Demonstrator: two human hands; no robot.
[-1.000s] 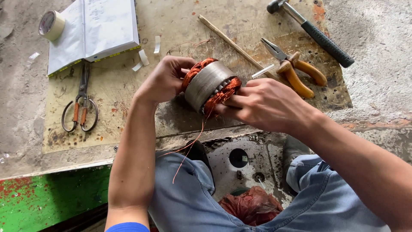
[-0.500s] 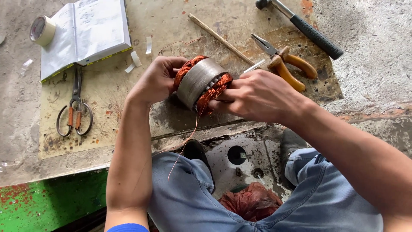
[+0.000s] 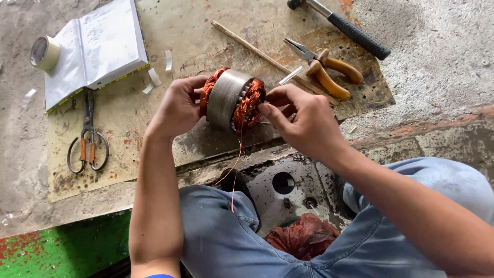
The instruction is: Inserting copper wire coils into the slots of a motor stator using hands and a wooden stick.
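Left hand (image 3: 177,105) grips the grey steel motor stator with copper windings (image 3: 231,100) at frame centre, steadying it so right hand (image 3: 303,121) fingertips pinch the loose wire at its 3 o'clock face.

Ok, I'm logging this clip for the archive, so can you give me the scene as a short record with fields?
Setting: worn metal plate on a concrete bench
Left hand: grips the motor stator from the left side
Right hand: fingertips pinch at the copper winding on the stator's right end
Loose wire: thin copper strand hangs from the stator
Tools: pliers, hammer, scissors, wooden stick
Other: open notebook, tape roll
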